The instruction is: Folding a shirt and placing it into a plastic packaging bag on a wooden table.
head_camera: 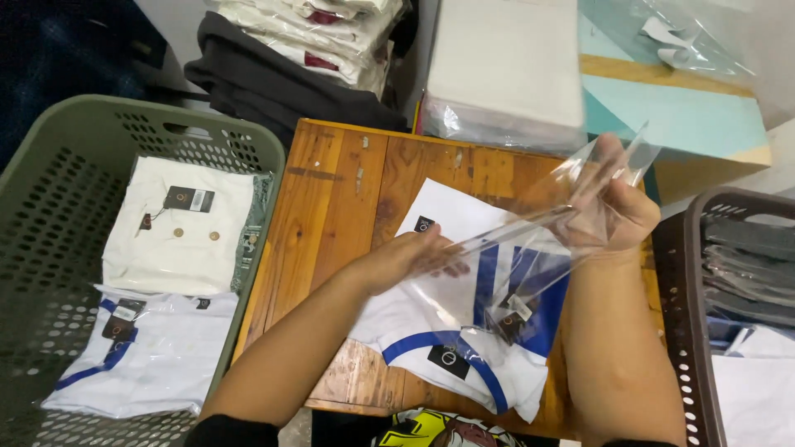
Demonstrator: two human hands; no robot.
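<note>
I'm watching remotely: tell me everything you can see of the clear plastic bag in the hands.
The clear plastic bag is thin, glossy, see-through film, empty as far as shows, held above the wooden table. The right hand pinches its upper end, raised and creased; the left hand is pushed into or against its lower side, which one I cannot tell. It slants from upper right to lower left, over a folded white shirt with blue stripes, visible through it.

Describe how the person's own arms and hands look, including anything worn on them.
Both forearms are bare from the hands back toward the elbows. The left hand and right hand wear no gloves, and no rings, watch or bracelets show. At the bottom edge, a dark, black-looking sleeve ends near the left elbow; a thin sliver of the same dark fabric shows by the right arm.
</note>
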